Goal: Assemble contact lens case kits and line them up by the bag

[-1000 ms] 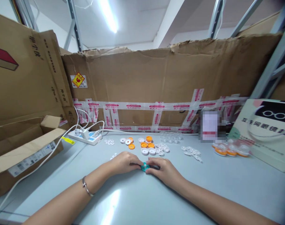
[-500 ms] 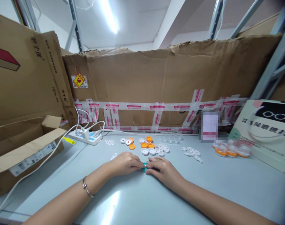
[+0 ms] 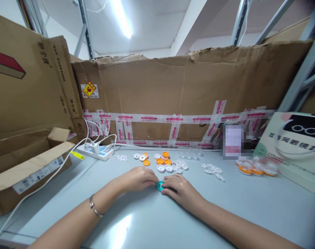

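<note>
A small teal round disc [image 3: 159,186] lies on the table in front of me, between my hands. My right hand [image 3: 182,190] is closed on its right side, with thumb and fingers about the rim. My left hand [image 3: 140,178] is at the disc's upper left edge, its fingers pressed together in a pinch. What those fingertips hold, if anything, is hidden. Just beyond the hands are white round caps [image 3: 160,168], orange round caps [image 3: 167,162] and a pile of small white parts [image 3: 180,166].
More white pieces [image 3: 213,171] lie to the right, with clear plastic parts [image 3: 190,153] behind. Orange-and-clear assembled pieces [image 3: 257,168] sit near a printed bag [image 3: 294,152]. At left are a power strip [image 3: 95,151] and an open carton [image 3: 30,166]; a cardboard wall [image 3: 152,86] closes the back.
My left fingertips have drawn back a little up and left from the disc's middle, so more of the teal disc shows. My right hand stays on it. The view has shifted slightly.
</note>
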A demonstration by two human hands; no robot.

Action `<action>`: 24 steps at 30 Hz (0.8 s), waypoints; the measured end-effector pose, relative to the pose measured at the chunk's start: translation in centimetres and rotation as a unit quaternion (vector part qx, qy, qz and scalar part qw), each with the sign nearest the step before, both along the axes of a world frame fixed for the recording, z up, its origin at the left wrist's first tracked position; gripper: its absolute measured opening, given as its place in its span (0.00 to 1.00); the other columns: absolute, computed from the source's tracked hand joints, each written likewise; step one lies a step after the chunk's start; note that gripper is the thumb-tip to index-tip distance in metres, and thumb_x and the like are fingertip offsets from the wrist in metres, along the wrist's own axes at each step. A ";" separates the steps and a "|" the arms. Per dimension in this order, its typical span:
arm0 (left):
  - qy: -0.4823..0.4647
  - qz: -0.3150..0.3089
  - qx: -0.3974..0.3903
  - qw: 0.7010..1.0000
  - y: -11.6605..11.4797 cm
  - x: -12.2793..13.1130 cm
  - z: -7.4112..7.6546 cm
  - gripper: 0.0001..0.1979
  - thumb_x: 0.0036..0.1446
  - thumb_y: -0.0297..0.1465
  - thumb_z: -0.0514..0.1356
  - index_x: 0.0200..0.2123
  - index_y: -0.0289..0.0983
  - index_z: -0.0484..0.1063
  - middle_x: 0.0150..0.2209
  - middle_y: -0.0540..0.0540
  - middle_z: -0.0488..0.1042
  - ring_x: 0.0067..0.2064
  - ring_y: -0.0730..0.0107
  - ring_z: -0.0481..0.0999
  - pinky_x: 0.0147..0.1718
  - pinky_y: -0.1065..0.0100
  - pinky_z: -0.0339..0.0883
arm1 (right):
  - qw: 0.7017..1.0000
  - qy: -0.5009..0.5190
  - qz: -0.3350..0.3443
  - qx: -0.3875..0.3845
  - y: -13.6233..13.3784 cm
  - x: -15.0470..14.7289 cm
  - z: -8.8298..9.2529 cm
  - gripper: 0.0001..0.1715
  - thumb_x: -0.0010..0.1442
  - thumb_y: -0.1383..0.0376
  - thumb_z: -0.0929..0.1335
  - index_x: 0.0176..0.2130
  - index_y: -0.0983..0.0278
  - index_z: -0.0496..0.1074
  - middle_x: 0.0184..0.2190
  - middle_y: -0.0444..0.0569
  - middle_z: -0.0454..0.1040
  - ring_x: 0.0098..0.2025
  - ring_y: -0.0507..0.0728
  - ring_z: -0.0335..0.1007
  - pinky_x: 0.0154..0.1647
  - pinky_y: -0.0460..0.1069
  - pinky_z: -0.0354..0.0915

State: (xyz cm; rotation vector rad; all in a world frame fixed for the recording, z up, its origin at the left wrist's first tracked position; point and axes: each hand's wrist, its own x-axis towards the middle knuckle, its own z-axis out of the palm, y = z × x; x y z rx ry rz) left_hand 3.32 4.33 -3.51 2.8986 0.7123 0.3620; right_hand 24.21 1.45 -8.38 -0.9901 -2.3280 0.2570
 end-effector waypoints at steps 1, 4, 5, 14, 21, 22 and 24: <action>-0.007 0.033 -0.018 0.999 0.3 -0.5 0.7 0.10 0.58 0.27 0.53 0.39 0.38 0.73 0.38 0.46 0.76 0.39 0.70 0.74 0.38 0.73 0.63 | 1.000 0.005 -0.013 -0.016 -0.1 -0.1 0.2 0.06 0.54 0.65 0.68 0.35 0.61 0.74 0.34 0.48 0.78 0.43 0.59 0.71 0.45 0.53 0.62; 0.032 0.168 -0.048 0.984 1.2 -2.6 2.5 0.09 0.55 0.25 0.54 0.36 0.37 0.74 0.37 0.47 0.76 0.39 0.70 0.73 0.39 0.74 0.62 | 0.996 0.016 -0.050 -0.066 -0.3 -0.2 0.8 0.09 0.52 0.64 0.69 0.36 0.61 0.73 0.36 0.48 0.77 0.40 0.58 0.71 0.42 0.52 0.64; 0.049 0.191 -0.053 0.979 1.5 -3.4 2.9 0.09 0.53 0.24 0.55 0.33 0.37 0.75 0.36 0.47 0.76 0.37 0.69 0.73 0.37 0.73 0.63 | 0.995 0.021 -0.057 -0.079 -0.4 -0.3 0.9 0.10 0.51 0.63 0.69 0.37 0.61 0.73 0.36 0.48 0.77 0.40 0.58 0.71 0.42 0.52 0.64; 0.102 0.236 -0.086 0.962 2.7 -5.1 2.3 0.05 0.44 0.26 0.59 0.27 0.36 0.75 0.30 0.46 0.75 0.32 0.67 0.73 0.28 0.74 0.61 | 0.990 0.063 -0.039 -0.120 -0.1 -0.2 1.2 0.16 0.48 0.60 0.71 0.38 0.62 0.71 0.37 0.50 0.74 0.41 0.59 0.68 0.44 0.52 0.63; 0.111 0.236 -0.087 0.961 3.0 -4.5 1.2 0.08 0.43 0.23 0.57 0.27 0.36 0.75 0.27 0.48 0.75 0.29 0.69 0.72 0.25 0.75 0.59 | 0.991 0.067 -0.020 -0.118 -0.1 -0.2 1.0 0.13 0.50 0.64 0.69 0.38 0.63 0.71 0.37 0.49 0.73 0.41 0.58 0.68 0.43 0.51 0.63; 0.112 0.236 -0.084 0.962 2.9 -4.5 1.2 0.08 0.43 0.23 0.56 0.27 0.35 0.75 0.27 0.47 0.75 0.28 0.69 0.72 0.25 0.75 0.59 | 0.990 0.068 -0.017 -0.118 -0.1 -0.2 1.0 0.13 0.50 0.64 0.69 0.39 0.63 0.71 0.37 0.49 0.73 0.41 0.57 0.68 0.43 0.51 0.63; 0.112 0.236 -0.074 0.962 2.8 -4.4 1.1 0.09 0.42 0.22 0.55 0.26 0.36 0.75 0.26 0.47 0.76 0.28 0.69 0.72 0.24 0.75 0.59 | 0.990 0.069 -0.015 -0.120 -0.1 -0.2 0.9 0.13 0.50 0.65 0.69 0.39 0.63 0.71 0.37 0.50 0.73 0.41 0.57 0.68 0.44 0.51 0.63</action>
